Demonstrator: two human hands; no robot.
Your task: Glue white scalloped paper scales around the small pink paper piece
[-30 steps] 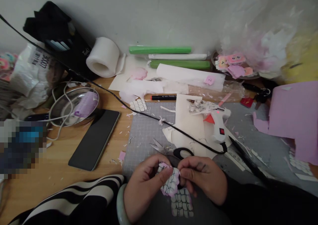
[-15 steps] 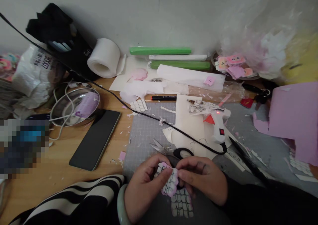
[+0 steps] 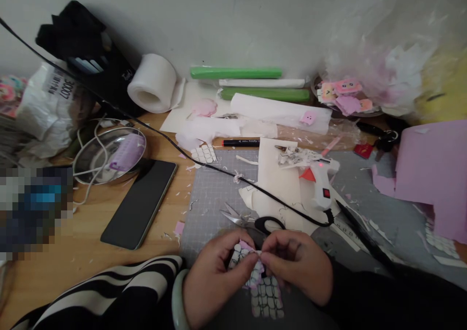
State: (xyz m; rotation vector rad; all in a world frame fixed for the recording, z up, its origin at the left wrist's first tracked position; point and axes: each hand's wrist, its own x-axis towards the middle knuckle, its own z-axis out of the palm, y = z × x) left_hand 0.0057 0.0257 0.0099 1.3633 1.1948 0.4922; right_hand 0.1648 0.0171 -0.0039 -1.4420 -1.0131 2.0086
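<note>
Fingertips have drawn closer since a moment ago; left hand and right hand pinch the pink patterned cutout over the cutting mat; shaping appears unfinished; scissors lie nearby.

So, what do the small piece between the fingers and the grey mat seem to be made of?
The small piece, pinched by the left hand and right hand, looks like thin pink paper or foam with black-lined white cells; it bends. The grey mat looks like matte rubbery plastic with a printed grid.
</note>
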